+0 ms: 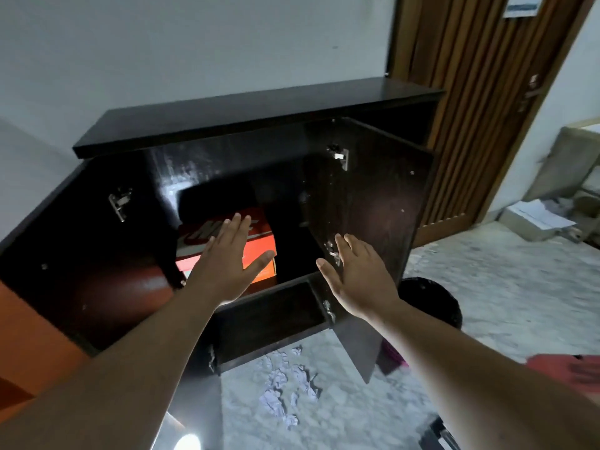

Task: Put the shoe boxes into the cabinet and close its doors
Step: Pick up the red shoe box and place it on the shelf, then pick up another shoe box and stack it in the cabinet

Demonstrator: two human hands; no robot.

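Observation:
A dark wooden cabinet point(253, 121) stands against the wall with both doors swung open. The left door point(74, 254) reaches toward me on the left and the right door point(383, 203) hangs open on the right. An orange shoe box point(259, 240) with white lettering lies inside on the shelf. My left hand point(227, 258) hovers in front of the box, fingers straight and spread, holding nothing. My right hand point(354, 274) is stretched out flat beside the inner face of the right door, near its lower hinge point(331, 251); whether it touches the door is unclear.
Crumpled white paper point(285, 381) lies on the marble floor below the cabinet. A black bin point(431, 300) stands behind the right door. A brown slatted room door point(480, 92) is at the back right, with white boxes point(535, 219) beside it. Something red point(568, 368) sits at the right edge.

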